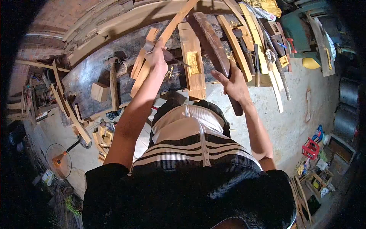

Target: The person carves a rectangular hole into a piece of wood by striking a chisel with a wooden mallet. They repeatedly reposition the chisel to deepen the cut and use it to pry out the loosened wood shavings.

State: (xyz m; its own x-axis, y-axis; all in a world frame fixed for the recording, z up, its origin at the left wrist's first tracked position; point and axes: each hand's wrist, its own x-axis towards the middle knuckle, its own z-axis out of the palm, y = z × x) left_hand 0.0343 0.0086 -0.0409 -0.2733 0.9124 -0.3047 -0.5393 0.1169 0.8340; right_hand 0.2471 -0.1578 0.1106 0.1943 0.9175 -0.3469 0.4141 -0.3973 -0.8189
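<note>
My left hand (157, 60) is closed around a chisel, its blade (178, 62) slanting right so the tip overlaps the recess in a light wooden block (197, 87). Yellow shavings (193, 63) fill that cut pocket. In my right hand (237, 84) is a long dark wooden bar (213, 42), gripped near its lower end, with my thumb on its left side. The bar stretches away to the right of the block. Under my left hand and forearm runs a long light wood strip (176, 22), with a shorter wood piece (138, 65) beside it.
The dark bench (85, 76) carries a small wood block (100, 91) and a hammer-like tool (114, 86) at left. Wood strips (234, 45) and tools lie at right. A round fan (58, 162) stands on the floor at left, a red crate (310, 149) at right.
</note>
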